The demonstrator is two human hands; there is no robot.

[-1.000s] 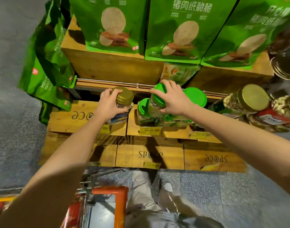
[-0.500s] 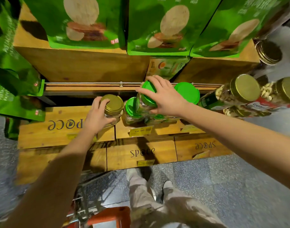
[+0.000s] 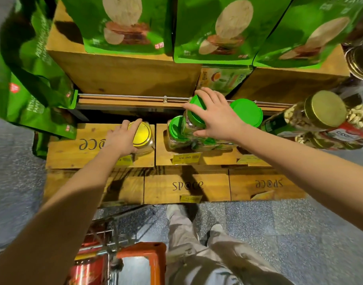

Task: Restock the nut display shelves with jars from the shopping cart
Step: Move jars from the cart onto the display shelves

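floor: grey speckled shop floor (image 3: 300, 233), my legs and shoes below centre.
shelf: stepped wooden crates (image 3: 73, 149) printed with a logo, metal rail (image 3: 123, 96) along the back of the middle step.
bags: green snack bags (image 3: 125, 23) stand on the top crates, more hang at far left.
left hand: my left hand (image 3: 123, 138) grips the gold-lid jar (image 3: 142, 134), fingers curled over the lid's far edge, thumb against the near side.
gold-lid jar: upright on the middle-step crate, at its right end, just left of the green lids.
right hand: my right hand (image 3: 217, 118) grips the green-lid jar (image 3: 194, 103) from above, fingers spread over the lid, thumb down the glass side.
green-lid jar: tilted, up against a second green jar (image 3: 174, 128) on its left; can't tell if its base touches the crate.
other jars: a third green lid (image 3: 246, 112) just right of my hand; gold-lid nut jars (image 3: 324, 109) lying stacked at far right.
price tags: yellow price tag (image 3: 186, 157) on the crate front under the green jars.
cart: shopping cart (image 3: 139, 251) with orange frame at bottom, beside my left leg; contents blurred.
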